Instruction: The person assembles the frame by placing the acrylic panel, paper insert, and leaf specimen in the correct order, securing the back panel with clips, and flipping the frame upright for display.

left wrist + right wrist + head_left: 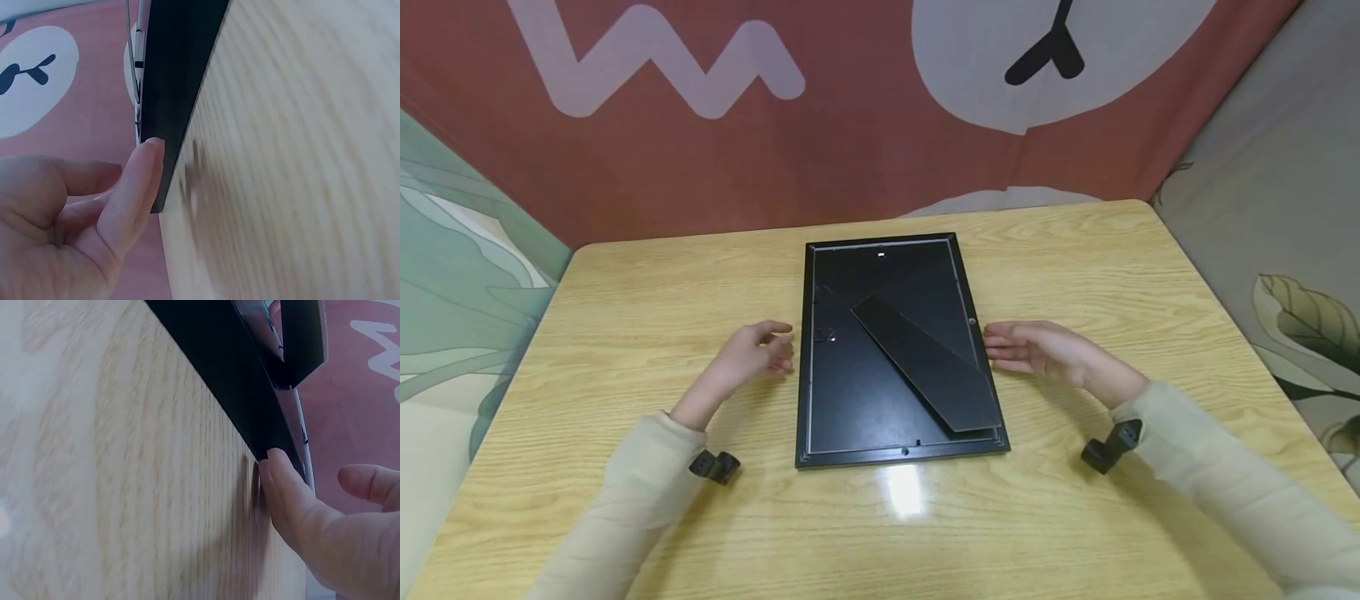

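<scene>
A black picture frame (865,400) lies face down on the wooden table, its back panel upward. Its easel-back stand (928,367) slants across the panel toward the lower right corner. To the left of the frame is my left hand (754,354), fingers loosely bent and holding nothing; a small gap parts it from the edge in the head view. On the other side, my right hand (1037,346) has its fingers extended, the tips at the frame's right edge and seemingly touching it in the right wrist view. Neither hand grips the frame.
The wooden table (647,333) reaches back to a red patterned cloth (850,158). Leaf-patterned cloths hang at the left (467,275) and right. Small black devices sit on both sleeves, the left device (715,467) and the right device (1111,446).
</scene>
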`<state>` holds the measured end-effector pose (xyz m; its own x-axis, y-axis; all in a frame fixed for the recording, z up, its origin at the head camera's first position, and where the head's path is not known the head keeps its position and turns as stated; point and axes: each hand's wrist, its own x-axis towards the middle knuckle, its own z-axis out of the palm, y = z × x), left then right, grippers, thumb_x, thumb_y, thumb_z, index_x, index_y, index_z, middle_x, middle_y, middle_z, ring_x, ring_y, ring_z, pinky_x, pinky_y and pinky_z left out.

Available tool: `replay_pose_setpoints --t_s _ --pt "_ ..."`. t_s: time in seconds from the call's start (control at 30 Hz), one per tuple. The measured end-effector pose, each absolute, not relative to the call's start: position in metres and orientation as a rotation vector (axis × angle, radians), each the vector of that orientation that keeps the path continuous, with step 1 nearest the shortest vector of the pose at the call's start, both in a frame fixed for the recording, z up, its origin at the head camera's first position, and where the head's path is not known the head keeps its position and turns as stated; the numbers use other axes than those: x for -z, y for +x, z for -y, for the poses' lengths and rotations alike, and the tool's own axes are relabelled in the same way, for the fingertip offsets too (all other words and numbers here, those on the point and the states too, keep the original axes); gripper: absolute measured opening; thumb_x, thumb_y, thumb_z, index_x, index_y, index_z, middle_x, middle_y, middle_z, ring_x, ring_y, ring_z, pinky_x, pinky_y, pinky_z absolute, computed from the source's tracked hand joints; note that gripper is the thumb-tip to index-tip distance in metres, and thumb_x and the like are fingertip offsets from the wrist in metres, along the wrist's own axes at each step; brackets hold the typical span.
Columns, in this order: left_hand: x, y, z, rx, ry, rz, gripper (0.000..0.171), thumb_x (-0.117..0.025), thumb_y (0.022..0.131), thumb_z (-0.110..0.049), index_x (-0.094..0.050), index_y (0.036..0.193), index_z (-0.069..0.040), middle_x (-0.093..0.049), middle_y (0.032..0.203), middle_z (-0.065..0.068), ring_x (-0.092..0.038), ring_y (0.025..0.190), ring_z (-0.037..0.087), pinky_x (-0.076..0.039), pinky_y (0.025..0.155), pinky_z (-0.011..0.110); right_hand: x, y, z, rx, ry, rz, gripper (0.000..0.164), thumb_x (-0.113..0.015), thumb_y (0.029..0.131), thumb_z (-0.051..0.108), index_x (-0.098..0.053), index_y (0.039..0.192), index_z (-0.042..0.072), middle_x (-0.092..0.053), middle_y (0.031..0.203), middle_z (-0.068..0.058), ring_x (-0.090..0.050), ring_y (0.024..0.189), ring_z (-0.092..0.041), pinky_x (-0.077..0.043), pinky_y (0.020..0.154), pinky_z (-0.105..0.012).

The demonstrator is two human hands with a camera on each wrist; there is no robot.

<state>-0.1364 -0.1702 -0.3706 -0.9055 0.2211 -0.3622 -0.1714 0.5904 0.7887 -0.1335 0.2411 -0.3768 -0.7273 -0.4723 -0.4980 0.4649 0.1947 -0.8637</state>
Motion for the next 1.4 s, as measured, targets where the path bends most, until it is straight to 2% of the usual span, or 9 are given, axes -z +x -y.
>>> replay_pose_setpoints --t_s 0.43,0.53,0.63,0.7,0.87,1.07,1.13,1.27,1.4 --pt "0.377 -0.139 0.166 -1.344 -0.043 -2.151 0.046 -0.029 0.104 -0.013 -0.028 0.145 0.01 -0.045 0.134 0.03 -0.061 0.093 0.015 -0.059 0.079 0.026 0.374 -0.133 -0.233 1.645 0.051 -1.729 0.058 -0.029 0.103 0.02 -0.011 0.149 -0.01 -0.019 0.153 -0.032 -0.058 0.1 0.0 -0.05 0.097 -0.019" --pt "0.379 -0.139 0.164 -1.35 -0.047 -2.165 0.046 -0.03 0.104 -0.013 -0.028 0.145 0.008 -0.045 0.135 0.029 -0.062 0.096 0.017 -0.06 0.078 0.025 0.376 -0.132 -0.23 1.679 0.055 -1.731 0.059 -0.031 0.102 0.018 -0.011 0.148 -0.013 -0.03 0.146 -0.03 -0.058 0.098 0.001 -0.05 0.095 -0.018" --pt "0.382 -0.139 0.161 -1.337 -0.067 -2.196 0.046 -0.032 0.105 -0.015 -0.031 0.146 0.005 -0.047 0.135 0.029 -0.062 0.099 0.019 -0.059 0.078 0.025 0.378 -0.13 -0.228 1.706 0.06 -1.738 0.058 -0.033 0.101 0.014 -0.011 0.146 -0.015 -0.044 0.134 -0.018 -0.059 0.096 0.002 -0.05 0.094 -0.016" --pt "0.382 -0.139 0.16 -1.327 -0.076 -2.213 0.046 -0.035 0.104 -0.017 -0.033 0.145 0.004 -0.049 0.135 0.029 -0.062 0.1 0.021 -0.059 0.078 0.025 0.379 -0.129 -0.226 1.706 0.058 -1.762 0.058 -0.035 0.1 0.011 -0.013 0.146 -0.016 -0.047 0.13 -0.014 -0.058 0.096 0.004 -0.05 0.094 -0.015" --pt "0.383 -0.138 0.157 -1.319 -0.081 -2.24 0.049 -0.044 0.102 -0.02 -0.036 0.144 0.003 -0.053 0.134 0.028 -0.063 0.111 0.029 -0.058 0.086 0.03 0.383 -0.123 -0.223 1.685 0.059 -1.878 0.057 -0.04 0.096 0.004 -0.018 0.144 -0.017 -0.036 0.146 -0.03 -0.056 0.094 0.01 -0.051 0.092 -0.014" --pt "0.388 -0.136 0.155 -1.373 -0.087 -2.243 0.052 -0.051 0.099 -0.016 -0.036 0.145 0.001 -0.049 0.14 0.025 -0.059 0.118 0.033 -0.055 0.093 0.035 0.387 -0.117 -0.214 1.751 0.14 -1.974 0.056 -0.047 0.092 0.001 -0.028 0.141 -0.017 -0.057 0.131 -0.015 -0.058 0.088 0.01 -0.052 0.085 -0.012" --pt "0.39 -0.134 0.156 -1.403 -0.086 -2.237 0.052 -0.053 0.098 -0.013 -0.036 0.145 0.002 -0.047 0.142 0.025 -0.061 0.114 0.03 -0.056 0.092 0.035 0.388 -0.114 -0.213 1.765 0.156 -1.996 0.055 -0.048 0.092 0.0 -0.029 0.141 -0.016 -0.054 0.134 -0.021 -0.058 0.087 0.012 -0.051 0.084 -0.01" --pt "0.39 -0.132 0.156 -1.45 -0.097 -2.229 0.052 -0.053 0.097 -0.012 -0.036 0.144 0.003 -0.047 0.141 0.026 -0.062 0.112 0.028 -0.056 0.091 0.034 0.39 -0.111 -0.211 1.777 0.17 -2.032 0.054 -0.05 0.092 0.001 -0.03 0.141 -0.013 -0.034 0.146 -0.03 -0.057 0.088 0.015 -0.05 0.085 -0.008" --pt "0.386 -0.131 0.157 -1.477 -0.12 -2.237 0.053 -0.052 0.098 -0.015 -0.035 0.145 0.001 -0.049 0.14 0.026 -0.062 0.112 0.029 -0.056 0.091 0.035 0.387 -0.11 -0.211 1.846 0.163 -2.029 0.055 -0.053 0.094 0.003 -0.031 0.143 -0.009 -0.054 0.137 -0.014 -0.059 0.09 0.013 -0.051 0.086 -0.009"
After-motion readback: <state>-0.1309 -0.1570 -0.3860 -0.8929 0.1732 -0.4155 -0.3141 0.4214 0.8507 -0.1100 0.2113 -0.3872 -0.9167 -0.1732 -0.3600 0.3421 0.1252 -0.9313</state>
